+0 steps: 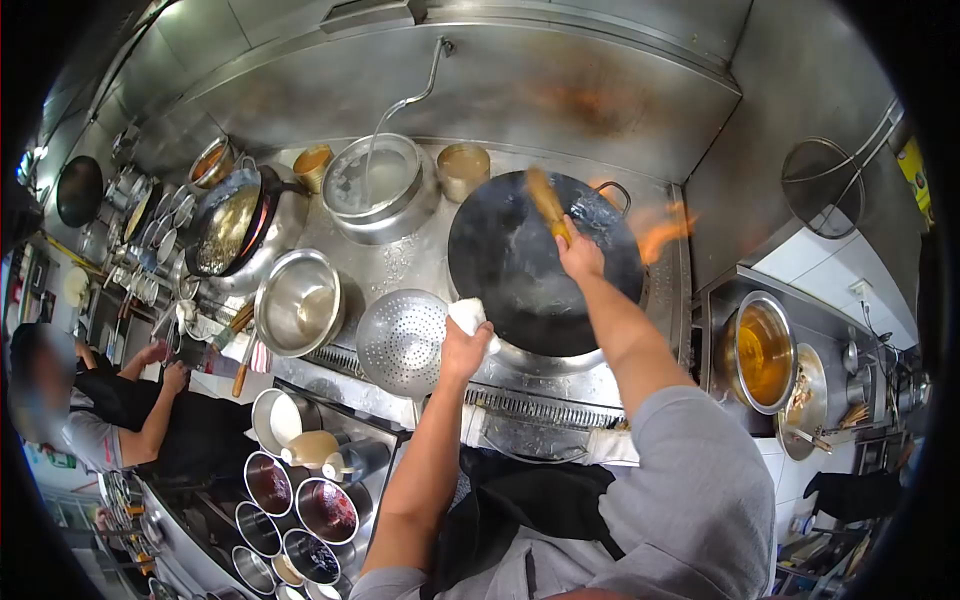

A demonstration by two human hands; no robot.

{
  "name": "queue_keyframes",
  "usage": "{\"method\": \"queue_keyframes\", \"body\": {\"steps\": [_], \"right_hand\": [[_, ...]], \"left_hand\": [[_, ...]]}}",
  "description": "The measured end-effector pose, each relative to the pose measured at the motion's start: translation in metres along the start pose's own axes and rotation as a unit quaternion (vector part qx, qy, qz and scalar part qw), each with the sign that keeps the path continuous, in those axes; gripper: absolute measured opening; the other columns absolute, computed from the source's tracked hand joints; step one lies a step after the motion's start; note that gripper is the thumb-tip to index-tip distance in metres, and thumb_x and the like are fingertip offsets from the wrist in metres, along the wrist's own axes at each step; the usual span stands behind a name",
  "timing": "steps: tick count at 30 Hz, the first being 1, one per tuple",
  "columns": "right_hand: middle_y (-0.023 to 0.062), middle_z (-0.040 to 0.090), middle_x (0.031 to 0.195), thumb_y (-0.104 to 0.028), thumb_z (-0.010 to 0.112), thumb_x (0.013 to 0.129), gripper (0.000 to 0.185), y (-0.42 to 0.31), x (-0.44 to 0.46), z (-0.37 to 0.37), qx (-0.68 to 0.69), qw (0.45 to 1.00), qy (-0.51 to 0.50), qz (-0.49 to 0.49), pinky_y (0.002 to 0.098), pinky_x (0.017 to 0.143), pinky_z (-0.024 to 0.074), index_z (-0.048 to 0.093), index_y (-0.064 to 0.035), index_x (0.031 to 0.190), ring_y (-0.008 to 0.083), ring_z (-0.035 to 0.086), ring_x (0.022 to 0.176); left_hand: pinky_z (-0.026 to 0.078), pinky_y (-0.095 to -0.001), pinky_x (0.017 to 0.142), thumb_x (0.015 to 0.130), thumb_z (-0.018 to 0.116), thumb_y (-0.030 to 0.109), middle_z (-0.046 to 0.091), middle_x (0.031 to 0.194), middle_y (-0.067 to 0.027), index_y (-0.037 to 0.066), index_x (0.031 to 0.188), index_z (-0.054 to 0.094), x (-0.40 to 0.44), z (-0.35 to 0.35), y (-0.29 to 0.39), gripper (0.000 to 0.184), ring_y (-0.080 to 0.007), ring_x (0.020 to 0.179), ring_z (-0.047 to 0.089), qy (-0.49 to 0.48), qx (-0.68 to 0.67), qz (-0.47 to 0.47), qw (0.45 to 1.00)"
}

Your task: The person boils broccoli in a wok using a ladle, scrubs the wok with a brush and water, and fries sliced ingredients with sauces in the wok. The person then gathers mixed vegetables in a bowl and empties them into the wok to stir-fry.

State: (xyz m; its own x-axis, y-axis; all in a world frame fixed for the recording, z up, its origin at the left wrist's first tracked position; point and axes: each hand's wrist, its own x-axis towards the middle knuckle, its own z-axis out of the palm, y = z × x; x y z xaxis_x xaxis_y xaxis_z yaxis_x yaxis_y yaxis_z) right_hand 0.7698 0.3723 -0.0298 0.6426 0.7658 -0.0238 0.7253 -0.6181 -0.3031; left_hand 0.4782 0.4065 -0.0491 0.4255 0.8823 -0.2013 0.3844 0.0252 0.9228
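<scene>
A large dark wok (500,290) sits on the burner in front of me, wet patches and steam on its inside. My right hand (582,256) is closed around a tan wok brush (546,203), whose far end is over the upper part of the wok and slightly blurred. At the wok's near left rim, my left hand (465,350) is closed on a folded white cloth (467,315); whether it grips a handle through the cloth is hidden. Just left of that hand lies a perforated metal strainer (405,340).
Flames (664,232) rise at the wok's right edge. A steel bowl (298,303), a pot (375,185) under a tap and a pan of oil (228,225) stand left. At right is a bowl of yellow liquid (760,352). Another person (130,420) works far left.
</scene>
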Motion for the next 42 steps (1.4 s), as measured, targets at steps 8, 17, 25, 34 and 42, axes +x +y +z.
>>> {"method": "queue_keyframes", "body": {"steps": [8,17,25,34,42], "right_hand": [[0.0221,0.065,0.105,-0.041,0.051,0.09,0.052,-0.067,-0.127,-0.091,0.139,0.942,-0.307,-0.003,0.0421,0.087,0.0491,0.048,-0.0164,0.136,0.0361,0.064,0.096],[0.013,0.068,0.101,-0.057,0.051,0.081,0.048,0.035,-0.002,-0.074,0.007,0.991,-0.12,0.065,0.0432,0.077,0.0508,0.065,-0.0234,0.112,0.0312,0.066,0.092],[0.0107,0.061,0.121,-0.051,0.048,0.087,0.052,-0.015,-0.127,-0.076,0.035,0.959,-0.282,-0.026,0.0442,0.093,0.0464,0.05,-0.0261,0.133,0.0337,0.06,0.107],[0.0171,0.067,0.098,-0.048,0.052,0.088,0.049,0.034,0.035,-0.062,-0.135,0.986,-0.095,0.041,0.0467,0.077,0.0514,0.056,-0.016,0.125,0.0318,0.066,0.09],[0.0126,0.061,0.121,-0.045,0.054,0.088,0.049,0.018,-0.096,-0.047,0.026,0.957,-0.23,-0.173,0.0401,0.094,0.0455,0.051,-0.0256,0.133,0.0323,0.058,0.11]], "left_hand": [[0.043,-0.0449,0.09,0.078,0.066,0.019,0.058,0.108,-0.0318,-0.008,0.12,0.037,-0.004,0.015,0.02,0.057,-0.0443,0.101,0.058,0.119,-0.026,0.012,0.992],[0.043,-0.0484,0.087,0.075,0.063,0.014,0.058,0.099,-0.0366,-0.011,0.118,0.033,-0.01,0.009,0.027,0.058,-0.05,0.096,0.057,0.084,0.022,0.02,0.996],[0.042,-0.0479,0.087,0.077,0.063,0.015,0.055,0.1,-0.0357,-0.012,0.117,0.033,-0.036,0.028,0.033,0.056,-0.0488,0.095,0.056,0.164,0.016,0.074,0.984],[0.046,-0.0435,0.084,0.073,0.067,0.016,0.059,0.102,-0.0279,-0.01,0.112,0.044,0.001,0.038,-0.037,0.052,-0.0377,0.094,0.06,0.099,0.001,0.069,0.993],[0.043,-0.0318,0.052,0.078,0.063,0.013,0.059,0.076,-0.0047,0.005,0.095,0.057,0.0,0.004,0.021,0.02,-0.0155,0.062,0.056,-0.09,-0.177,-0.127,0.972]]}}
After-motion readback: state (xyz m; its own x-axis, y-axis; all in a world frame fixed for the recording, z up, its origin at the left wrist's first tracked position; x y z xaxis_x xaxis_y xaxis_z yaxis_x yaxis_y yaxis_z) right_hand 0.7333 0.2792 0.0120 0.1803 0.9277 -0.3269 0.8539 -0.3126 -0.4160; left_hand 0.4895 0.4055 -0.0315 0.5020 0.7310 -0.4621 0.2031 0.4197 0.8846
